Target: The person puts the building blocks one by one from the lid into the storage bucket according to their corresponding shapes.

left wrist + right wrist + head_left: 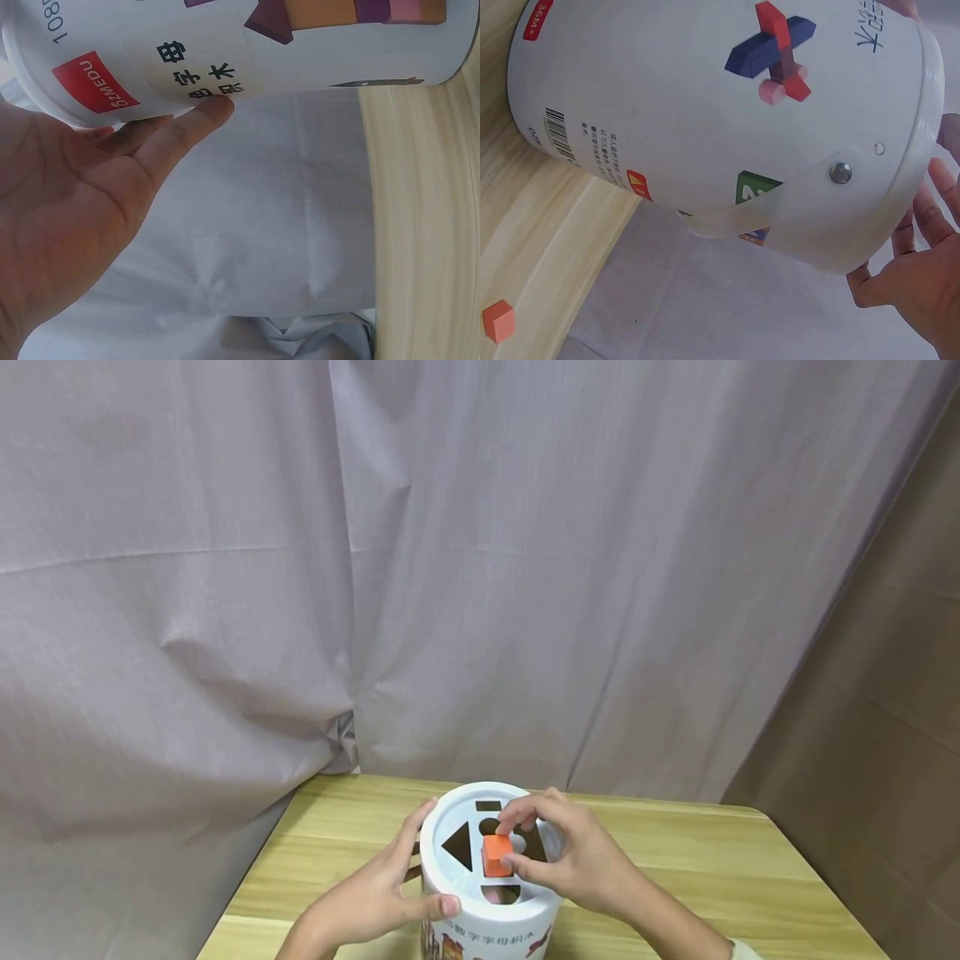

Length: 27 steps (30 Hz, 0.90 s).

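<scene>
A white printed bucket [491,935] stands on the table, capped by a pale lid [450,881] with cut-outs of several shapes, among them a triangle. My left hand [375,893] holds the bucket at its left side, thumb on the front rim and fingers around the far side; the left wrist view shows a finger along the printed wall [277,71]. Between thumb and index finger my right hand [581,852] pinches an orange block [497,854]. The block sits at a cut-out near the lid's middle, partly covering it; how deep it is in cannot be told.
Another orange block [499,321] lies on the wooden table [675,860], seen in the right wrist view. A translucent handle [780,199] hangs from a rivet on the bucket's side. Grey curtain [487,610] hangs behind the table, with a brownish panel [862,735] at the right.
</scene>
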Each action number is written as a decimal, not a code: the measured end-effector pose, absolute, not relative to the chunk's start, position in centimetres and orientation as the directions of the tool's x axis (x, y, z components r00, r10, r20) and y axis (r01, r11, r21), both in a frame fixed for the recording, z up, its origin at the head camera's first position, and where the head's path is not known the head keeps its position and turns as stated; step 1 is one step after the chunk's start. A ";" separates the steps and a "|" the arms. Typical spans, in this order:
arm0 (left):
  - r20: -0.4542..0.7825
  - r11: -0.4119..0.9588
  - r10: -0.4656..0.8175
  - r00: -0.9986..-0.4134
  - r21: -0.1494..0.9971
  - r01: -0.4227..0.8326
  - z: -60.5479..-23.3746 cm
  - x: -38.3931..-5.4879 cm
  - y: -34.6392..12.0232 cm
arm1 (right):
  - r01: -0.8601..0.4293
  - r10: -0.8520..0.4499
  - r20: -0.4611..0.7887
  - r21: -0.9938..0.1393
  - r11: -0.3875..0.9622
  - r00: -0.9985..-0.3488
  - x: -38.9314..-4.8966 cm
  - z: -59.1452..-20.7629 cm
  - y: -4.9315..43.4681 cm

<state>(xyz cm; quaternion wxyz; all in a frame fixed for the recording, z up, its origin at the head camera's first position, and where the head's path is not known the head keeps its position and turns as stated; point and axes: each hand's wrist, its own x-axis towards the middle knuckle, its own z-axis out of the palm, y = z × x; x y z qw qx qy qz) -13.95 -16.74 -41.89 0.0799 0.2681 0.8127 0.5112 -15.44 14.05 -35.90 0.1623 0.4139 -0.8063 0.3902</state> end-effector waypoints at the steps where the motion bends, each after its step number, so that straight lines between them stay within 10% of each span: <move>1: 0.140 0.336 0.515 -0.846 0.875 0.349 -41.9 -13.9 -16.7 | -0.793 -0.538 0.585 -0.498 0.351 -0.606 -15.3 -36.0 14.1; 12: 0.169 0.344 0.525 -0.834 0.854 0.390 -42.1 -13.4 -16.7 | -0.843 -0.569 0.622 -0.397 0.363 -0.538 -15.1 -37.3 13.9; 27: 0.181 0.340 0.532 -0.827 0.849 0.405 -41.8 -13.9 -16.8 | -0.722 -0.425 0.639 -0.316 0.615 -0.641 -15.1 -35.9 18.4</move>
